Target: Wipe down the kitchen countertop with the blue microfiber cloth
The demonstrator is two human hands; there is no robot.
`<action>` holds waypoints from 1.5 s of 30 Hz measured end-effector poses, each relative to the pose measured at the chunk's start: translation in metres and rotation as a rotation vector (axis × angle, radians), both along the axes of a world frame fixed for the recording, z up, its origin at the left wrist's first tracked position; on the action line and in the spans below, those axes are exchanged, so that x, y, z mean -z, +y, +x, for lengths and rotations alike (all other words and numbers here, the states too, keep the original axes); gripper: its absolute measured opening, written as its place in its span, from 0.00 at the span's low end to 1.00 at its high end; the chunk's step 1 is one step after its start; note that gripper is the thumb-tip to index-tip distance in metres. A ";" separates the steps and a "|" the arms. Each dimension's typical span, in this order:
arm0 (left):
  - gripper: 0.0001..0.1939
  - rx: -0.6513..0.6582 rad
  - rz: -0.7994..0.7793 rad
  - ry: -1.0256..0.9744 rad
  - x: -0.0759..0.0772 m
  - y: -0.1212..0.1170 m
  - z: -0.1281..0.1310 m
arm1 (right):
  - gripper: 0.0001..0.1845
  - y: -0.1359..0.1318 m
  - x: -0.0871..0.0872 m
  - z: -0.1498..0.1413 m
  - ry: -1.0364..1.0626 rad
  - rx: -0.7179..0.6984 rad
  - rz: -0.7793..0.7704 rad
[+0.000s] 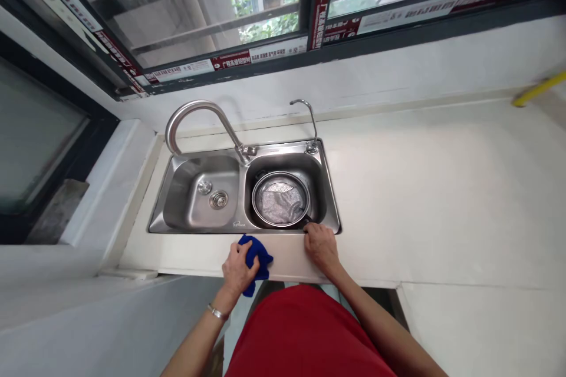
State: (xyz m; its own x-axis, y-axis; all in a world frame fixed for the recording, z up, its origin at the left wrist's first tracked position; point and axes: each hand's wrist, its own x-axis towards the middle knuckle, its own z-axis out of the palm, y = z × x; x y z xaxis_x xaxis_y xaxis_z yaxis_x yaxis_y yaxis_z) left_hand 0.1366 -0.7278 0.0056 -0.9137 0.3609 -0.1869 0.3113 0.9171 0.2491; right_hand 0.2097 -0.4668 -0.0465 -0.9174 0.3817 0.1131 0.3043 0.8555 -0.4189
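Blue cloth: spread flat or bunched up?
Bunched up: the cloth is crumpled in the left hand, part hanging over the counter edge.

Steel sink (pixel 242 227) with 2 basins, set in white countertop (pixel 424 188). Left hand (pixel 239 266) grips 1 blue cloth (pixel 262 256) at counter's front edge, just in front of sink; silver bracelet (pixel 217 311) on left wrist. Right hand (pixel 321 245) at front rim of right basin, fingertips at dark handle (pixel 305 222); grip unclear. Round metal pan (pixel 280 199) inside right basin, perforated patch visible within. Left basin (pixel 198 200): drain strainer (pixel 218 199), small round metal piece (pixel 204 187) beside it. 2 faucets behind: large curved faucet (pixel 212 106), thin faucet (pixel 313 121).
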 end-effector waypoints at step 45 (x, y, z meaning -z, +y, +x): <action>0.33 1.004 0.508 -0.229 0.016 0.374 -0.024 | 0.35 0.084 -0.063 0.089 -0.078 0.916 -0.104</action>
